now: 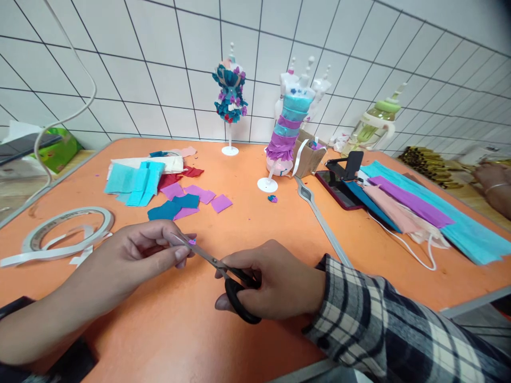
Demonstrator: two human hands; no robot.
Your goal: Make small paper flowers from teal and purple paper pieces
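Observation:
My right hand (271, 282) is closed around the black handles of a pair of scissors (236, 298), whose blades point left. Between the thumb and fingers of my left hand (155, 247) is a small purple paper piece (192, 242), mostly hidden by the fingers. The scissor blades lie against it and the left fingertips. Beyond my hands are loose purple paper squares (221, 203), dark teal pieces (164, 210) and light blue sheets (138, 181). A tiny teal and purple scrap (272, 199) rests near the middle of the table.
A roll of white double-sided tape (30, 242) lies at the left. Small mannequins stand at the back, one in teal ruffles (230, 93), another in blue and purple bands (288, 125). At the right are a phone (335, 189), coloured paper strips (411, 199) and a bottle (371, 127).

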